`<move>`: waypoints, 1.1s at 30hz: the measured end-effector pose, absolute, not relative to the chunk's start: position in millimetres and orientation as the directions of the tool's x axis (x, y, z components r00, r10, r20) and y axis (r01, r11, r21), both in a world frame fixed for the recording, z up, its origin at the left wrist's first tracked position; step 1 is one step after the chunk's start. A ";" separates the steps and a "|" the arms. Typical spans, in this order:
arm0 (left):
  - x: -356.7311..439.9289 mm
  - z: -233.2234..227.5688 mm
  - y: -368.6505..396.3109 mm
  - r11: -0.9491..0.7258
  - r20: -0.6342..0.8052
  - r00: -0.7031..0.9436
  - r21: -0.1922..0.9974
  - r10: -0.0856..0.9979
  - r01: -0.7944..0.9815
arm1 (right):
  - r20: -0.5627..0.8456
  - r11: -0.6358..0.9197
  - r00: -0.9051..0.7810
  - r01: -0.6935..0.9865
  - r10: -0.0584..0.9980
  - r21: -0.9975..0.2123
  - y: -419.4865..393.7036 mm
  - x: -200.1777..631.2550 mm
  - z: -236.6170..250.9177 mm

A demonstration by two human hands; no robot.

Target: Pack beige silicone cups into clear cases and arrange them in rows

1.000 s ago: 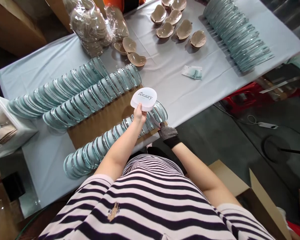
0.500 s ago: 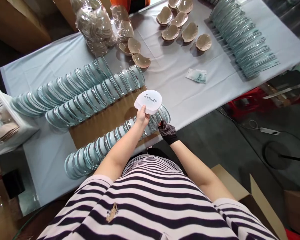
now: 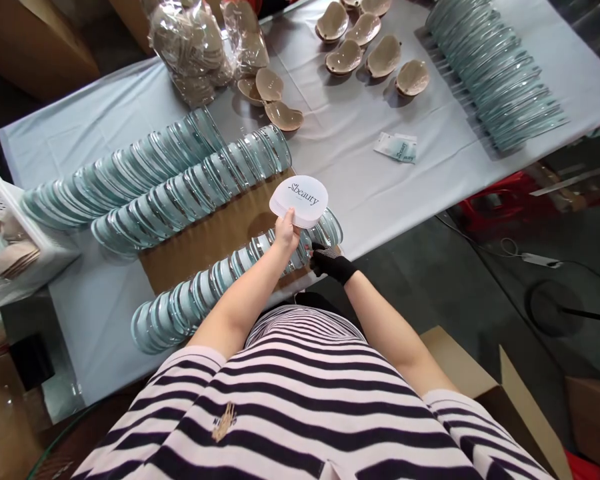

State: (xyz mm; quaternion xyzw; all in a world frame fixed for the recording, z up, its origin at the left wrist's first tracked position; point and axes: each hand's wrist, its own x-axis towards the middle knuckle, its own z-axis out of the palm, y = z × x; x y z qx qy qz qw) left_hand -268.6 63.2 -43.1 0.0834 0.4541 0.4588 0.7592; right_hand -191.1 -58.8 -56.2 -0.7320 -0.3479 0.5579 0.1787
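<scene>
My left hand (image 3: 287,231) is bare and grips a stack of white rounded cards (image 3: 303,195) printed "sbeauty". The cards are held above the near row of clear bluish plastic lids or shells (image 3: 200,293), which stand on edge, nested one behind another. My right hand (image 3: 330,261), in a black dotted glove with bare fingertips, is at the near side of this row, close to its right end. Its fingers are bent together against the shells; whatever they may pinch is too small to make out. Pale pieces show between many of the shells.
Two more shell rows (image 3: 180,200) lie beyond a brown cardboard sheet (image 3: 190,243). Brown glossy bowls (image 3: 384,57), bagged brown pieces (image 3: 193,50), small sachets (image 3: 397,147) and another shell stack (image 3: 495,73) share the table. A white basket (image 3: 15,227) stands left; an opened carton (image 3: 460,363) is below right.
My right hand has moved left along the near row and turned, its fingers now further in by the shells. My left hand keeps the card stack nearly in place. The view has shifted slightly.
</scene>
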 end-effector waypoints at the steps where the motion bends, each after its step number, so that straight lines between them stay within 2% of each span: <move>1: -266.6 -43.4 62.5 0.556 -0.604 0.160 0.556 0.781 -0.618 | -0.707 -0.697 0.119 0.342 0.697 -0.630 -55.0 -185.8 -51.2; 3: -263.2 -43.7 60.8 0.540 -0.584 0.152 0.578 0.798 -0.612 | -0.649 -0.669 0.236 0.474 0.723 -0.572 -44.2 -172.6 -39.4; 5: -262.4 -43.8 57.9 0.527 -0.566 0.149 0.593 0.811 -0.609 | -0.400 -0.599 0.446 0.597 0.801 -0.534 -30.0 -158.5 -27.5; 7: -266.1 -43.8 53.5 0.521 -0.550 0.157 0.604 0.820 -0.603 | -0.166 -0.530 0.539 0.642 0.826 -0.554 -15.6 -149.2 -18.2; 9: -274.3 -43.5 48.4 0.508 -0.537 0.149 0.621 0.831 -0.597 | -0.083 -0.465 0.512 0.688 0.855 -0.556 -5.0 -150.3 -12.8; 13: -295.3 -42.6 41.5 0.485 -0.536 0.083 0.674 0.840 -0.557 | 0.040 -0.314 0.369 0.839 0.929 -0.444 0.3 -184.3 -9.8; 16: -306.0 -41.2 42.5 0.533 -0.567 0.112 0.663 0.816 -0.526 | -0.032 -0.327 0.356 0.815 0.934 -0.479 -5.5 -210.7 -9.6; 18: -310.6 -39.3 47.0 0.546 -0.582 0.121 0.643 0.804 -0.537 | -0.092 -0.461 0.488 0.725 0.868 -0.511 -19.5 -216.4 -10.1; 21: -316.8 -35.9 59.0 0.544 -0.617 0.091 0.603 0.781 -0.583 | -0.087 -0.614 0.649 0.656 0.756 -0.439 -67.4 -213.4 -12.8; 24: -322.0 -34.4 71.3 0.573 -0.688 0.077 0.531 0.721 -0.624 | -0.164 -0.555 0.533 0.764 0.830 -0.330 -133.2 -215.0 -19.2; 27: -323.9 -36.1 76.3 0.592 -0.715 0.089 0.495 0.694 -0.635 | -0.274 -0.462 0.387 0.831 0.880 -0.310 -173.7 -226.8 -27.2; 30: -323.1 -39.0 75.1 0.597 -0.703 0.109 0.500 0.703 -0.627 | -0.323 -0.451 0.361 0.851 0.875 -0.270 -162.0 -240.5 -31.5; 33: -322.3 -40.4 73.5 0.591 -0.685 0.118 0.513 0.719 -0.622 | -0.407 -0.455 0.348 0.867 0.845 -0.204 -115.9 -247.9 -28.0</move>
